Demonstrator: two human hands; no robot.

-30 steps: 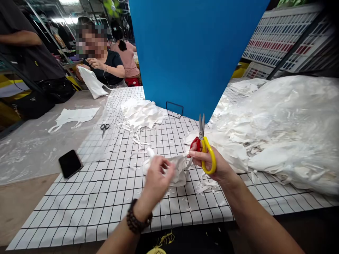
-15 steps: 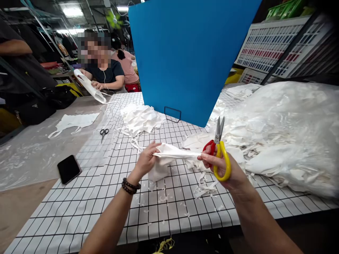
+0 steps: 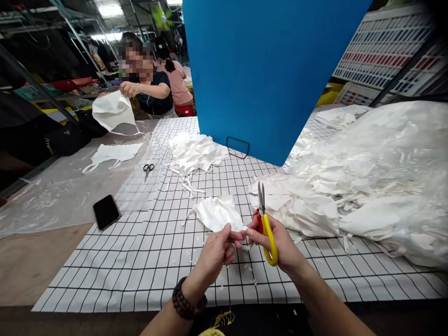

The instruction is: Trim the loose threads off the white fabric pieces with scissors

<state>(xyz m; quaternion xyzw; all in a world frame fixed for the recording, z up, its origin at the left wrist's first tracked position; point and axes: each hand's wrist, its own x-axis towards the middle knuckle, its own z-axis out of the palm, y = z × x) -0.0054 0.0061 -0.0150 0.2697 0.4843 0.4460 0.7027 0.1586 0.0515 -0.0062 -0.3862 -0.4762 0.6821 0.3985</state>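
My right hand [image 3: 280, 242] has scissors with one red and one yellow handle [image 3: 270, 240] in its grip. Their blades point up and stand slightly apart at the tips. The same hand's thumb and fingertips pinch the near end of a white cloth piece [image 3: 219, 212], thin and strapped-looking, which spreads over the table in front of me. My left hand [image 3: 219, 252], with a dark beaded bracelet at the wrist, is closed at that same cloth end, its fingertips almost meeting the right ones. What lies inside its curled fingers is partly hidden.
Beyond lie a white cloth heap [image 3: 196, 151] and a blue board [image 3: 269, 79] on a wire stand. Cloth pieces [image 3: 304, 210] and a big clear bag [image 3: 395, 177] fill the right. Leftward are black scissors [image 3: 148, 169] and a phone [image 3: 106, 212]. A co-worker [image 3: 154, 95] lifts white cloth.
Both hands have come closer together and nearer to me. The cloth stretched between them now rests on the table. The co-worker has raised and spread a white piece.
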